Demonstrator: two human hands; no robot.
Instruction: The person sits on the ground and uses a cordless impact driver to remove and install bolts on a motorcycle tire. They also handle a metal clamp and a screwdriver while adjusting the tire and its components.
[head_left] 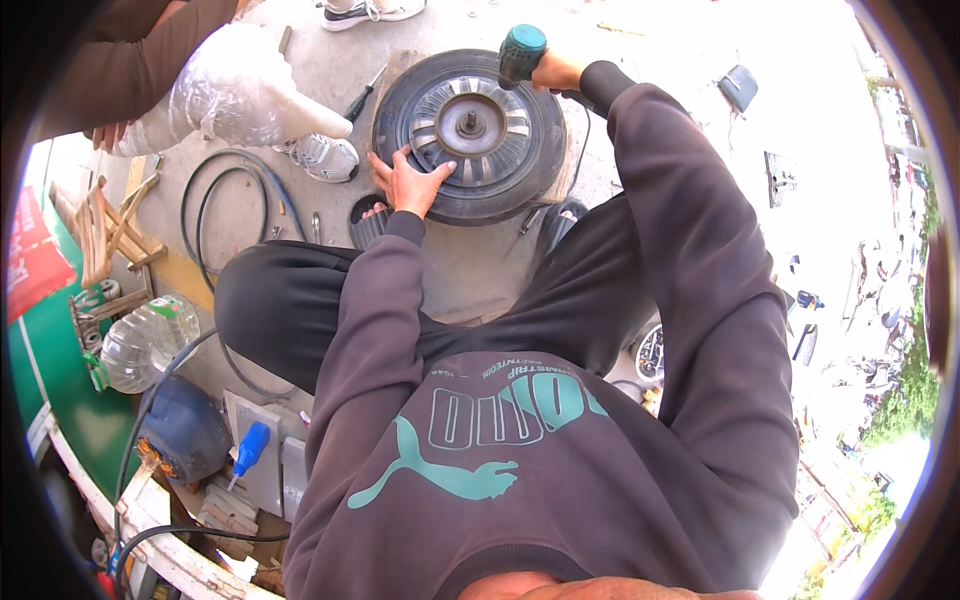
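Note:
A motor wheel with a black tyre (545, 165) lies flat on the ground between my feet, its silver-and-black hub (488, 165) facing up and an axle (470, 122) standing in the middle. My left hand (408, 185) rests on the near left of the wheel, fingers spread over tyre and hub edge. At the wheel's far right, my right hand (560, 75) grips a teal and black cordless power tool (522, 55). The tool hangs over the tyre's rim. Its working end is hard to make out, and whether it touches the wheel I cannot tell.
A screwdriver (365, 95) lies left of the wheel. Another person's sleeve (110, 80) and pale, plastic-covered leg (235, 85) are at the far left. A black hose (187, 215) coils nearby. A clear bottle (140, 345) and blue container (185, 430) stand lower left; a dark pouch (738, 88) lies right.

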